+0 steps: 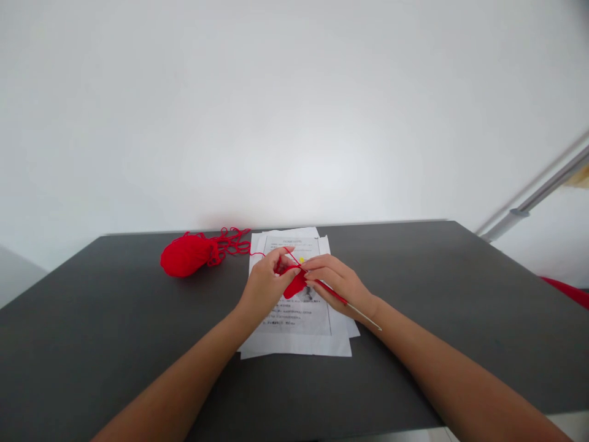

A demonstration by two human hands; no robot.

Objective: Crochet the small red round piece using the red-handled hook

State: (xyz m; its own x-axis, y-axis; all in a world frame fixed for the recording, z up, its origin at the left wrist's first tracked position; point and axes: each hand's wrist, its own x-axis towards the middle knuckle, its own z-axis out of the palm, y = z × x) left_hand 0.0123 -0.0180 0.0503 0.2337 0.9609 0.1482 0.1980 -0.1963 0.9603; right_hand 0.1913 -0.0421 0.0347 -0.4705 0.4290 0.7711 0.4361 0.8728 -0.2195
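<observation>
Trailing from the red yarn ball [184,256], loose loops [215,253] lie jumbled on the tabletop [138,319]; we think they could knot and stop feeding. Our left hand [265,276], angled inward, pinches the red crochet piece [295,286] above the printed sheets [299,345]; a slack pinch could let it twist. Our right hand [340,281], back upward and fingers bent, is closed around the crochet hook [363,315], which could slip out under a sudden tug.

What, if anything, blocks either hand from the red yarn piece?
Nothing visible. The left hand pinches the red yarn piece directly; the right hand, holding the hook, is at its upper edge. The paper sheets lie beneath, not in between.
</observation>
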